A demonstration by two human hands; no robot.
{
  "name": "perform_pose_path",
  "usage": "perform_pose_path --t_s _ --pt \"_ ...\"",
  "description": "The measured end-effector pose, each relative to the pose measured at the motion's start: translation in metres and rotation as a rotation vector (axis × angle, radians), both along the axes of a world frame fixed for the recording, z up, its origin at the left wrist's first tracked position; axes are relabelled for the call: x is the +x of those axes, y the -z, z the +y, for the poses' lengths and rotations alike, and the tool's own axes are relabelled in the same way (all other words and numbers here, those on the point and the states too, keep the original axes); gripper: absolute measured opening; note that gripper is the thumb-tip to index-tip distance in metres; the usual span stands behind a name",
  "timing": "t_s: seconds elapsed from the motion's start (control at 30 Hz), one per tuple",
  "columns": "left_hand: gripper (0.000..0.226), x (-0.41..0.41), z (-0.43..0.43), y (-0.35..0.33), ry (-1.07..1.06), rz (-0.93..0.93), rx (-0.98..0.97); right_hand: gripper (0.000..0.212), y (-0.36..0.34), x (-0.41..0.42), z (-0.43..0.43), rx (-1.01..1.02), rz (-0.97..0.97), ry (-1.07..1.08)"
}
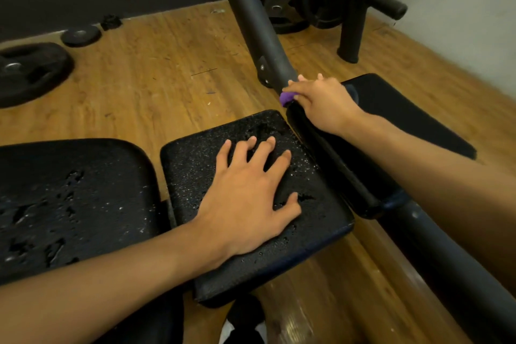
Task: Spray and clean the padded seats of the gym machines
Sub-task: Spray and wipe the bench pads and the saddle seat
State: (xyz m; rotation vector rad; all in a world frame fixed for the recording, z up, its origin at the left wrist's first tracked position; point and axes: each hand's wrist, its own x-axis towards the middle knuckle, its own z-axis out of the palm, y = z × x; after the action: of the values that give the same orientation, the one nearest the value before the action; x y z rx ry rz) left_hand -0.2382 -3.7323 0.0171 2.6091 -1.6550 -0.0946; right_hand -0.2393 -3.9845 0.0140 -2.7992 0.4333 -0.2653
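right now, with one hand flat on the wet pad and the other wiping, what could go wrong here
1. The left hand leans flat on the middle seat pad, which is beaded with spray; it could slip.
2. That pad's cover is torn in spots, so liquid may soak in.
3. The right hand holds only a small wad of purple cloth by the metal frame tube, so knuckles may scrape it.

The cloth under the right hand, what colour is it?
Purple cloth, seen in the head view.
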Motion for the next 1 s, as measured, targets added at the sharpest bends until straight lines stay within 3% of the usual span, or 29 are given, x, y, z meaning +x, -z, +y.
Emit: perform_pose_path --t_s 0.1,0.23,0.47,0.63,1.0 --pt "0.078 -0.001 0.0 0.001 0.004 0.002 -0.005 0.043 -0.004 -0.042 0.019 0.046 -0.052 -0.132" --pt "0.081 0.0 0.001 0.0 -0.002 0.007 -0.005 0.043 -0.012 -0.115 0.044 0.076 0.032 -0.22" --pt "0.086 -0.004 0.002 -0.002 -0.011 0.019 -0.008 0.057 -0.006 -0.198 0.067 -0.119 0.103 -0.239" --pt "0.085 -0.004 0.001 -0.001 -0.012 0.018 -0.014 0.053 -0.009 -0.163 0.063 -0.097 0.124 -0.232" --pt "0.077 -0.001 0.0 0.001 0.004 0.001 -0.042 0.035 0.007 0.002 0.021 -0.079 0.041 -0.085"
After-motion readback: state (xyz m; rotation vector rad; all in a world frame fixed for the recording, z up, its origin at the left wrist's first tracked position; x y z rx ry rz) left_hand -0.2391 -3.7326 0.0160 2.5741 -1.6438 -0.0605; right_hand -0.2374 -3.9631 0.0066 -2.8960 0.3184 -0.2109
